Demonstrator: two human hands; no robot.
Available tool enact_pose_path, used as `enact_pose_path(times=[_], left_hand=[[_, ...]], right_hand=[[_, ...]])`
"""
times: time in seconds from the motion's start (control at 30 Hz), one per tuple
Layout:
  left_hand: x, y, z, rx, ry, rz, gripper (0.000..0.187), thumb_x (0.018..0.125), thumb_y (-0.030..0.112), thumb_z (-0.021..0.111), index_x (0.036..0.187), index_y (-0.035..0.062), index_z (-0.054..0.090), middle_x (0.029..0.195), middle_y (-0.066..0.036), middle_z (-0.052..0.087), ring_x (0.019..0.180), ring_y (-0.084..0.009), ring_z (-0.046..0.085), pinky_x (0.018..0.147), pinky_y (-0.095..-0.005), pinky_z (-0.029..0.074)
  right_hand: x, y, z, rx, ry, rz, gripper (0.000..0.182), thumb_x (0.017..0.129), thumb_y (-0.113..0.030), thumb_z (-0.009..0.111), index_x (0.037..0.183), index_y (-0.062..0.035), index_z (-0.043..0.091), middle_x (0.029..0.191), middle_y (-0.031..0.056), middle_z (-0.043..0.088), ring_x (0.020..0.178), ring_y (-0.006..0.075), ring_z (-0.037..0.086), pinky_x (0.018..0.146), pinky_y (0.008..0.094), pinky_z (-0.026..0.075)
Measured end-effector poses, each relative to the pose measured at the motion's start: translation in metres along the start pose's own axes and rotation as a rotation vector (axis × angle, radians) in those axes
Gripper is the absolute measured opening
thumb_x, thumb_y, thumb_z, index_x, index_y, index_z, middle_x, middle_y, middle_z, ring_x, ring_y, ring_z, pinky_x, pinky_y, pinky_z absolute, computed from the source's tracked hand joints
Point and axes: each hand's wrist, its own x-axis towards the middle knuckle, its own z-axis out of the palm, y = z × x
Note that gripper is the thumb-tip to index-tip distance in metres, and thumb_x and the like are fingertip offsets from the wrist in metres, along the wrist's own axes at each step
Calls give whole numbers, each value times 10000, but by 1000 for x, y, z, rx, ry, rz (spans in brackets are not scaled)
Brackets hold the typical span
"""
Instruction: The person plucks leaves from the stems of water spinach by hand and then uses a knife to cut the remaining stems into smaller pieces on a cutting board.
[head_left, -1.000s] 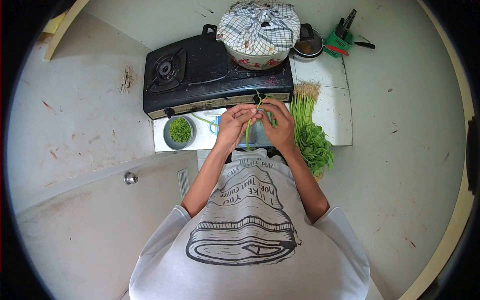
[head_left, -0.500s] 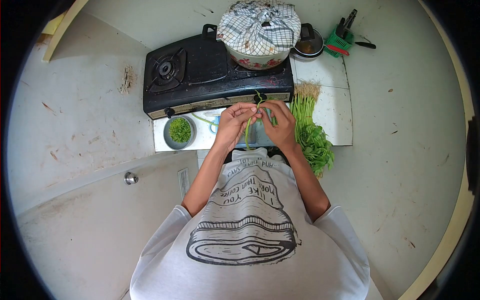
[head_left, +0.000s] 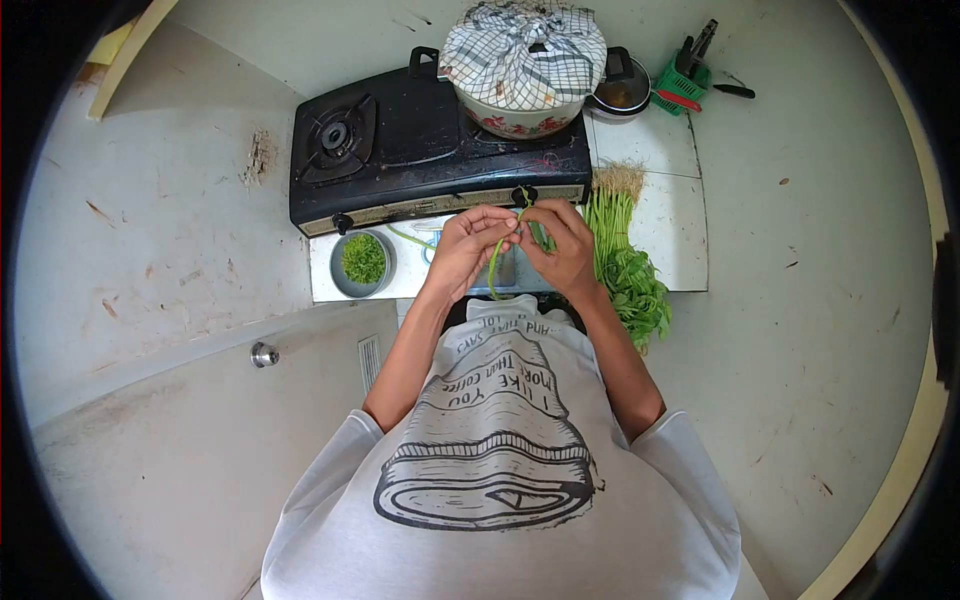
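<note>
My left hand [head_left: 467, 247] and my right hand [head_left: 561, 246] meet in front of the stove, fingertips nearly touching. Both pinch a thin green stem [head_left: 493, 270], which hangs down between them and has a small curled tip above the fingers. A grey bowl [head_left: 339, 279] of small green pieces [head_left: 363, 259] stands to the left of my left hand. Beside my right hand lies a bundle of leafy greens [head_left: 632, 285] with pale roots at its far end. Under my hands, a bluish flat item [head_left: 507, 272] is partly hidden.
A black two-burner stove [head_left: 410, 150] holds a large pot [head_left: 520, 121] covered with a checked cloth [head_left: 525, 60]. Behind it at right are a small dark pan [head_left: 622, 95] and a green basket [head_left: 680, 82] with utensils. A long green stem [head_left: 407, 236] lies near the bowl.
The view has shifted slightly. My hands stay together at the stem, with only a small change in the fingers and in the curled tip.
</note>
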Motion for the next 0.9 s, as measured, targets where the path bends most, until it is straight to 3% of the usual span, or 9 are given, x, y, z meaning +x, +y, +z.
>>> enact_pose_path(times=[0.17,0.47,0.57,0.73,0.9], left_hand=[[-3,6,-1,21,-38,-35,199,983,54,691,1158,-38,674,983,-76,721,858,-97,675,756,-203,546],[-7,4,-4,-68,20,-19,253,990,45,676,1221,-56,652,972,-46,690,808,-80,642,730,-208,535],[-9,9,-9,-120,25,7,284,999,51,664,1259,-63,644,985,-40,687,796,-71,634,729,-206,537],[-12,12,-15,-127,-26,17,302,1002,45,652,1288,-52,641,1060,-40,695,819,-74,613,739,-205,532],[-17,10,-4,-8,6,37,283,1000,47,644,1272,-32,659,1020,-39,676,803,-83,587,744,-217,503]], right_hand=[[-3,-3,0,48,-19,30,238,759,25,767,979,-22,691,976,106,643,814,288,667,690,377,540],[-3,-7,-9,-53,43,89,212,830,-16,789,1029,-37,721,938,90,653,708,172,630,594,314,508],[-7,-6,-16,53,-71,272,181,882,-40,777,1057,-46,734,906,85,696,657,152,639,547,289,494],[-24,8,-9,187,-80,271,157,914,-27,733,1070,-44,729,978,87,754,711,141,702,568,248,514],[-23,3,-10,348,-95,364,141,951,-24,670,1086,-34,708,999,79,763,772,146,740,628,255,546]])
